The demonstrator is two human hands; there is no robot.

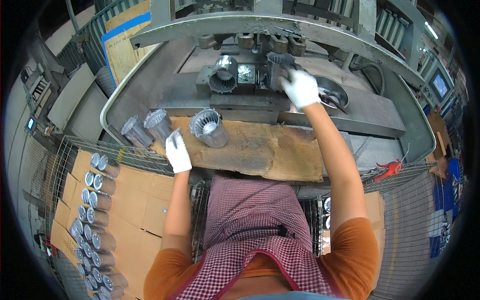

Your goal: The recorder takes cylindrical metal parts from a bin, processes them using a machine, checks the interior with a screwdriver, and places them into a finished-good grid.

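Observation:
My right hand (300,88), in a white glove, grips a ribbed grey metal housing (276,67) standing on the press fixture (239,80). Another ribbed housing (223,74) lies on the left side of that fixture. My left hand (177,151), also gloved, rests on the near edge of a worn wooden board (270,147), with nothing in it. It is closest to a ribbed housing (210,128) lying on the board and to two more housings (158,124) (135,131) at the board's left end.
A wire basket lined with cardboard (142,200) at lower left holds several rows of finished housings (92,205). A metal bowl (334,92) sits right of the fixture. A red clamp tool (389,170) hangs on the right wire basket. A lit monitor (440,84) stands far right.

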